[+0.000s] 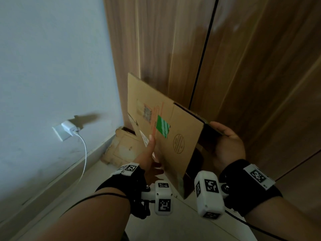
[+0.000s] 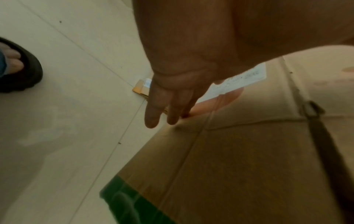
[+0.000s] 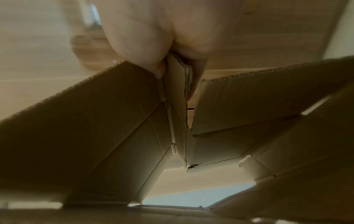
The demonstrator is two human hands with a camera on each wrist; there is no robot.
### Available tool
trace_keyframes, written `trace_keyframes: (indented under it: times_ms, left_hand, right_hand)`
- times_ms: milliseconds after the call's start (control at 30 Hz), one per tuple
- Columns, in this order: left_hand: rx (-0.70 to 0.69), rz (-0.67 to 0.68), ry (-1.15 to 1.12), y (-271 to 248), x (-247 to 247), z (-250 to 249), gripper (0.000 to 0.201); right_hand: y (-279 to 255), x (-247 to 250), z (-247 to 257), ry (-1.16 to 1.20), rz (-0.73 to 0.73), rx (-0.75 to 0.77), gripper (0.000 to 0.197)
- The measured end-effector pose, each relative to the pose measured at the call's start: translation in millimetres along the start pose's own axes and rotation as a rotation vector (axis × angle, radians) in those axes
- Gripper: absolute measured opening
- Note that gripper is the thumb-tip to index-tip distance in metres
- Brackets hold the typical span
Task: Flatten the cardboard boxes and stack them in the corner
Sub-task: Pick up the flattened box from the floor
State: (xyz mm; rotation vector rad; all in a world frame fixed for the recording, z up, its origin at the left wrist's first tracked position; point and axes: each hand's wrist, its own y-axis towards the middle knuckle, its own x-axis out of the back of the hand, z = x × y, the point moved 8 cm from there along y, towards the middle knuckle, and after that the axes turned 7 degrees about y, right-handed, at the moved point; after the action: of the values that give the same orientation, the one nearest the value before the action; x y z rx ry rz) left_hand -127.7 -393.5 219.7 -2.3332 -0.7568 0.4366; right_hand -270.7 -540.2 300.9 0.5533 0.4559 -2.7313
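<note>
Far left there's a white charger (image 1: 69, 128) plugged into the wall socket (image 1: 60, 133), its cable (image 1: 84, 153) hanging down toward the pale tile floor (image 2: 67, 106). Tucked in the corner by the wood-grain wardrobe (image 1: 243, 58) is an already flattened cardboard box (image 1: 123, 148), lying on the floor. Next over, the left hand (image 1: 150, 153) lies against the near face of the held cardboard box (image 1: 166, 129): fingers (image 2: 153, 115) straight, fairly spread, thumb up on the panel, not wrapped round anything. That box is up in the air, tilted, mostly collapsed but its flaps are still gaping in the right wrist view. The right hand (image 1: 225, 143) pinches a flap edge between thumb (image 3: 141, 50) and fingers.
</note>
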Motion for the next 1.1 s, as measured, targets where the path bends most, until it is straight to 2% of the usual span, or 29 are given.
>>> trace_keyframes:
  times_ms: [100, 267, 367, 433, 567, 667, 733, 800, 833, 933, 967, 1033, 1100]
  left_hand:
    - [-0.083, 0.084, -0.184, -2.1, -10.9, -13.0, 0.129]
    - [-0.207, 0.146, -0.336, -1.8, -16.9, -26.0, 0.114]
    - [-0.235, 0.148, -0.354, -3.1, -13.3, -29.9, 0.123]
    - [-0.256, 0.158, -0.357, -2.5, -11.4, -31.8, 0.127]
    - [-0.284, 0.135, -0.392, -1.8, -9.8, -34.2, 0.100]
    - [-0.278, 0.117, -0.360, -2.9, -11.2, -31.9, 0.098]
    - [-0.271, 0.137, -0.351, -4.5, -14.5, -31.0, 0.088]
    - [-0.264, 0.165, -0.372, -6.2, -19.0, -30.0, 0.077]
    - [-0.267, 0.177, -0.368, -8.0, -21.7, -30.2, 0.074]
    - [-0.280, 0.230, -0.272, -10.6, -33.6, -28.5, 0.079]
    - [-0.280, 0.241, -0.236, -12.2, -36.3, -28.0, 0.087]
    - [-0.266, 0.224, -0.193, -13.7, -37.5, -27.1, 0.100]
    - [-0.238, 0.124, -0.139, -9.8, -28.0, -26.1, 0.096]
  right_hand:
    - [-1.0, -0.5, -5.0, 0.003, 0.000, -0.011, 0.039]
    - [-9.0, -12.9, -27.0, -0.122, 0.098, -0.047, 0.043]
    - [-14.1, -20.4, -31.1, -0.242, 0.152, -0.013, 0.043]
    - [-17.7, -26.3, -33.9, -0.295, 0.210, -0.016, 0.042]
    - [-30.5, -43.0, -46.1, -0.656, 0.407, 0.089, 0.043]
    - [-38.2, -50.9, -58.8, -0.647, 0.524, 0.072, 0.038]
    - [-40.6, -54.0, -66.3, -0.675, 0.586, 0.026, 0.031]
    - [-40.0, -53.6, -74.2, -0.856, 0.619, 0.049, 0.052]
    - [-38.6, -51.8, -75.8, -0.946, 0.591, 0.100, 0.061]
    - [-34.5, -46.4, -62.7, -1.038, 0.376, 0.310, 0.046]
    - [-30.8, -41.8, -59.1, -0.994, 0.314, 0.313, 0.041]
    - [-21.5, -31.4, -52.1, -0.802, 0.215, 0.210, 0.032]
    - [-13.4, -22.9, -45.5, -0.623, 0.164, 0.101, 0.034]
